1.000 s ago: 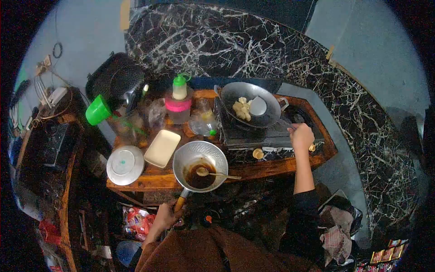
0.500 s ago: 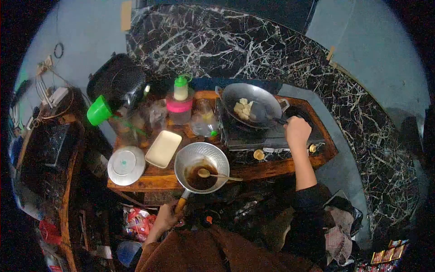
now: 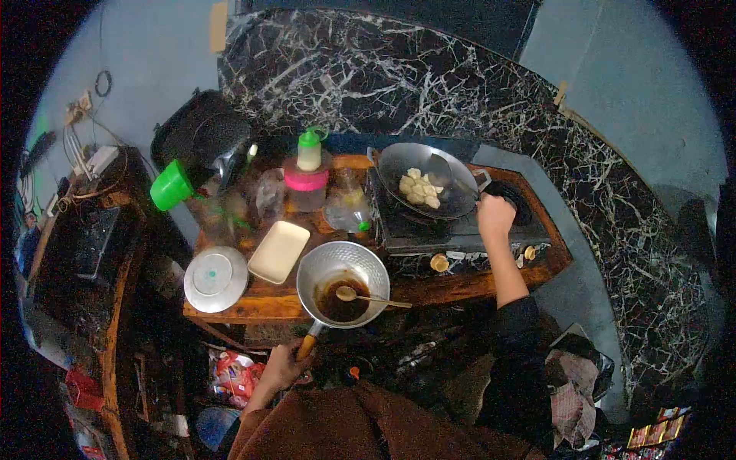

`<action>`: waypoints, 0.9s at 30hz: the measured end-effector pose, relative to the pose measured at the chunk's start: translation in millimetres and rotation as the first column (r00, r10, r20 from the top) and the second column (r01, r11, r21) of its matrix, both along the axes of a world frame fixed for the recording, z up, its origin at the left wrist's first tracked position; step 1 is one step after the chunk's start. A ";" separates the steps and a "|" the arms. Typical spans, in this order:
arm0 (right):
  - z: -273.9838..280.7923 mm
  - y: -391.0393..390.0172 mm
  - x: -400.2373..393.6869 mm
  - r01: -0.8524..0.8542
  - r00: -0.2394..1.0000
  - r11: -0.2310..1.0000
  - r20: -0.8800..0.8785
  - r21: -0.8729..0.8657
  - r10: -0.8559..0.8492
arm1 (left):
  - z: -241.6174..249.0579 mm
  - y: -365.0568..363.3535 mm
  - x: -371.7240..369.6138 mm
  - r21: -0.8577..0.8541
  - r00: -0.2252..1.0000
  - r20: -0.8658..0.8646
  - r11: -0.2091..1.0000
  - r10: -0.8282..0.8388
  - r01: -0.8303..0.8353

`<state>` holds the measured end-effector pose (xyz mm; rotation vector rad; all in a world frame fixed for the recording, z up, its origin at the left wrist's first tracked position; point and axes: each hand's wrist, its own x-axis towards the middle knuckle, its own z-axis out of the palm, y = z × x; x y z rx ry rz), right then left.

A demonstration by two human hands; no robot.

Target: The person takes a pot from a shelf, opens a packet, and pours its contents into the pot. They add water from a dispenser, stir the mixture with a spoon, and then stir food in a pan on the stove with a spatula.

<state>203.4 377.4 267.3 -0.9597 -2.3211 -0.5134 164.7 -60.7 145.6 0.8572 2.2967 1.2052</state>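
My left hand (image 3: 285, 365) is closed around the wooden handle of a hammered silver saucepan (image 3: 376, 268), near the counter's front edge. Brown sauce (image 3: 335, 308) lies in its bottom, and a spoon (image 3: 372, 297) rests in it with the handle over the rim. At the right, my right hand (image 3: 497, 215) grips the dark handle of a spatula (image 3: 469, 190), which reaches into a wok (image 3: 395, 159) on the stove. The blade is hard to make out against the dark metal. Pale food chunks (image 3: 420, 188) sit in a pile in the wok.
A cream rectangular dish (image 3: 279, 252) and an upturned metal plate (image 3: 215, 279) are left of the saucepan. Behind them stand a green-capped squeeze bottle (image 3: 309, 151), a pink-banded container (image 3: 306, 181) and a green cup (image 3: 171, 185). Stove knobs (image 3: 439, 263) face me below the wok.
The food chunks have shifted slightly and spread toward the lower right of the wok. My right hand and the spatula have moved a little; my left hand stays on the saucepan handle.
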 end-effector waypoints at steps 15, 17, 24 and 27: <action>1.4 4.0 -12.9 -0.013 0.998 0.999 0.069 0.045 0.010 | -22.6 -2.1 -7.3 -0.014 1.000 0.009 1.000 -0.007 0.007; 2.7 6.3 -13.5 -0.003 1.000 0.999 0.016 0.046 0.003 | -22.0 -2.4 -7.2 0.054 0.999 -0.043 0.998 -0.028 0.031; -8.5 1.3 -17.0 0.005 0.995 0.998 0.100 0.057 -0.011 | 6.8 2.2 -2.3 -0.053 0.993 0.116 0.999 0.015 -0.009; -4.4 -4.7 -25.7 0.060 0.997 0.997 0.053 -0.047 -0.057 | 2.3 0.8 -3.7 0.038 1.000 0.029 0.999 0.003 -0.004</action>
